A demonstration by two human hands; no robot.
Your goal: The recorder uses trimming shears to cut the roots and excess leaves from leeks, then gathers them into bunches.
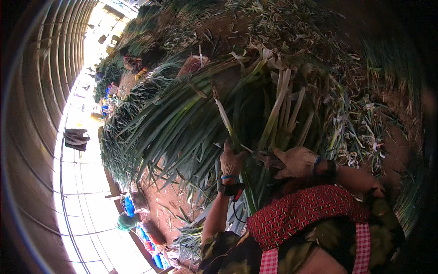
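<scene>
My left hand [232, 160], in a tan glove, is closed round a leek [222, 114]. The white shank of the leek points up and away, with its brown root end at the top. To its right, my gloved right hand [297, 162] is curled with the fingers toward the left hand. Something dark and thin shows at its fingertips, too unclear to name. Just beyond both hands lies a large heap of leeks [178, 109], its long green leaves spreading left. Several pale leek stalks [279, 102] stand out in front of the right hand.
Trimmed leaves and peelings [351, 123] litter the ground on the right. Bare brown soil [159, 201] shows at the lower left. Another person [133, 63] is among the leeks farther off. A ribbed curved wall [34, 114] runs along the left, and a dark cloth [76, 139] hangs beside it.
</scene>
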